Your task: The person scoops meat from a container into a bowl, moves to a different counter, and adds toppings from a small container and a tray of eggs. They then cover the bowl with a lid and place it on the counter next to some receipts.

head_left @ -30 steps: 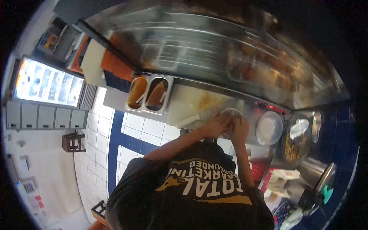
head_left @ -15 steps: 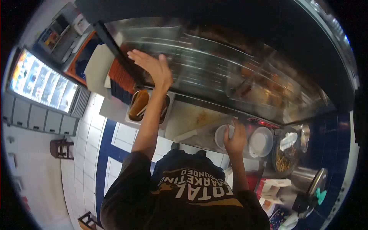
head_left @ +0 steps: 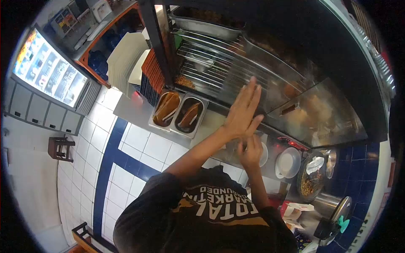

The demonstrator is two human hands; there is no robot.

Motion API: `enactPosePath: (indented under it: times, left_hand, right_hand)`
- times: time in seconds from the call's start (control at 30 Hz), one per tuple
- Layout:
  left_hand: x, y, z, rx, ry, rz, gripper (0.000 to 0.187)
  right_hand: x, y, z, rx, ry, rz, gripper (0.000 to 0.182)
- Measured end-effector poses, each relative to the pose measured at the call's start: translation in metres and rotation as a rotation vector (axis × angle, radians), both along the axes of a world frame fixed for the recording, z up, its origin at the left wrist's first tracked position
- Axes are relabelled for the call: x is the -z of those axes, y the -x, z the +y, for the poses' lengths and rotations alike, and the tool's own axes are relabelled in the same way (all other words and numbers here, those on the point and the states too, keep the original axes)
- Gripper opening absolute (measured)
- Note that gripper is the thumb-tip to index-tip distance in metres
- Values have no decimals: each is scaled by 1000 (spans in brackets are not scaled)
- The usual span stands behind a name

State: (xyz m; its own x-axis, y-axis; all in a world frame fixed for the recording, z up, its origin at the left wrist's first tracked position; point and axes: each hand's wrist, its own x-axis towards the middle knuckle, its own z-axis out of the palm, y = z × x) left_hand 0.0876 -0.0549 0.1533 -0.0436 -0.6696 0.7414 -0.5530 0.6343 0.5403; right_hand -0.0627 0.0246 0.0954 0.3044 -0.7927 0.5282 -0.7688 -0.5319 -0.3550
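Observation:
My left hand (head_left: 244, 109) is stretched flat in front of the warming cabinet's glass pane (head_left: 247, 80), fingers together and pointing away from me. It appears to be against the pane, though contact is hard to make out. Just below its wrist is my right hand (head_left: 252, 152), with curled fingers; what they hold, if anything, is hidden. A white bowl (head_left: 264, 155) shows partly behind the right hand. On the cabinet's left side, wire racks (head_left: 202, 69) are seen without the pane in front. A second glass pane (head_left: 325, 114) covers the right side, with blurry food behind it.
Two metal pans of brown sauce with utensils, a left pan (head_left: 167, 109) and a right pan (head_left: 189, 114), sit on the counter's left. Stacked white bowls (head_left: 289, 162), a dark mortar (head_left: 312, 177) and a lidded pot (head_left: 337, 215) stand right. Foam boxes (head_left: 124, 63) are far left.
My left hand has swept right across the cabinet front, and the glass pane has slid right, baring the left racks. My right hand's fingers have curled in. The view has turned slightly.

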Motion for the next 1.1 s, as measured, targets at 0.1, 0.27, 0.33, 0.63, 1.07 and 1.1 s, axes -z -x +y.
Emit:
enactPosePath:
  times: [0.1,0.27,0.33,0.63,1.07,1.1]
  left_hand:
    - [22,-21,-1,-300,55,267,67]
    - [71,-113,-102,-392,-512,1308,30]
    - [59,-132,-111,-139,-453,1425,24]
    - [48,-151,-85,-93,-567,1356,14]
    - [35,-138,7,-19,-504,1358,13]
    - [28,-133,16,-17,-520,1354,14]
  right_hand:
    - [1,-4,1,-28,33,-63,23]
    - [11,7,17,71,-77,-118,20]
    - [13,8,20,59,-47,-170,18]
    - [28,12,33,99,-129,-224,15]
    - [9,-6,2,63,-220,-185,20]
    - [7,-7,0,54,-224,-197,20]
